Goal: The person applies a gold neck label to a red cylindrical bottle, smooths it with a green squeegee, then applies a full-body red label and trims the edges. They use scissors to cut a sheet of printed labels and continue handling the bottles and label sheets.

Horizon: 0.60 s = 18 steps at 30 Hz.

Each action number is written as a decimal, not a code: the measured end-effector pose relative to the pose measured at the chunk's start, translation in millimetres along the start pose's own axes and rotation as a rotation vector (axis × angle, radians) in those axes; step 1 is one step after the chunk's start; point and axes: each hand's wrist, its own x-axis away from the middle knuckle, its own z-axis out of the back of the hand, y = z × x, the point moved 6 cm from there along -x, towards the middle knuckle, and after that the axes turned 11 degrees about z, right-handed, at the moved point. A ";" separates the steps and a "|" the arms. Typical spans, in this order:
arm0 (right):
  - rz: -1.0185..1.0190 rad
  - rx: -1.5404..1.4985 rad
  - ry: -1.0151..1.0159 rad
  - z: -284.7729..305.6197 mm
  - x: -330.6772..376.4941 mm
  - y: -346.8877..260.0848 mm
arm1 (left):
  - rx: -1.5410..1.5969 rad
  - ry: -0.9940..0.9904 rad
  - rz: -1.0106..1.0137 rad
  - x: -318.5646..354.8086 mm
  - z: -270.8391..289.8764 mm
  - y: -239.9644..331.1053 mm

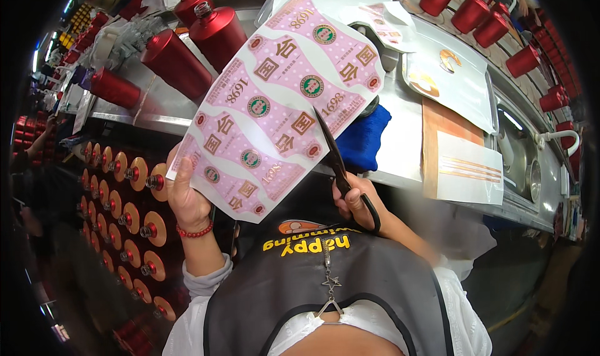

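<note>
A large sheet of pink and white printed labels [237,131] is held up and tilted in front of me. My left hand [187,190] grips its lower left corner, with the thumb on the printed face and the fingers mostly behind. My right hand [355,200] is closed round the handles of a pair of black scissors [336,159]. The scissor blades point up and left and lie against the right edge of the sheet, between two labels. Whether the blades have cut into the paper there, I cannot tell.
Red bottles [215,34] stand on the metal bench at the left, above rows of more bottles [134,175]. A blue cloth [369,137] lies behind the scissors. To the right are a white tray [450,93] with gold pieces, a striped sheet [470,168] and a metal sink [519,150].
</note>
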 end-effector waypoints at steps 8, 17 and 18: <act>0.086 0.102 -0.123 14.2 -0.4 -6.7 | -0.131 0.024 0.043 -3.5 9.0 12.9; 0.021 0.166 -0.200 22.6 -3.2 -25.5 | -0.123 -0.016 0.066 -7.5 4.1 23.4; -0.005 0.180 -0.208 25.5 -1.7 -24.0 | -0.119 -0.020 0.074 -8.1 3.6 23.6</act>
